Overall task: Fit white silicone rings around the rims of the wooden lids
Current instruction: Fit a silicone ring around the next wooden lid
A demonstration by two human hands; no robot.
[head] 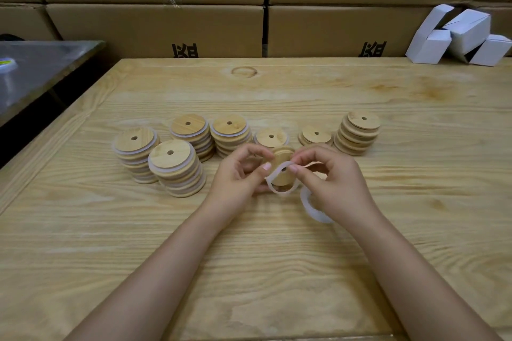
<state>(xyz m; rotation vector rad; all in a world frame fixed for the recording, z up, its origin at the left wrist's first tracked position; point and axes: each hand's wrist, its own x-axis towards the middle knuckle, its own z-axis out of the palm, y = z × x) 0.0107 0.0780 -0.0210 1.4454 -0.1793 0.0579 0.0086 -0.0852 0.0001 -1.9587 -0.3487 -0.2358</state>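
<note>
- The left hand (235, 174) and the right hand (335, 180) are raised a little above the wooden table (277, 257), close together, and a wooden lid (282, 159) stands on its edge between them.
- The left hand has curled fingers and grips the wooden lid from its left side, with the thumb against the face that looks to the person.
- The right hand pinches a white silicone ring (278, 191) between thumb and forefinger, at the top of the lid.
- The ring hangs as a loose loop over the near face and under the lower edge of the lid; it does not sit on the rim all around.
- Under the right hand more spare rings (314, 209) show as a white bunch. I cannot tell if the hand holds them or if they lie on the table.
- Beyond the left hand and to its left stand five stacks of ringed lids (176, 169), with white edges between the wooden discs.
- Beyond the right hand stand two stacks of bare lids (358, 131), one low and one tall.
- Far beyond the right hand, at the table edge, lie some white cartons (460, 36), and brown cardboard boxes (155, 28) make a wall behind the table.
</note>
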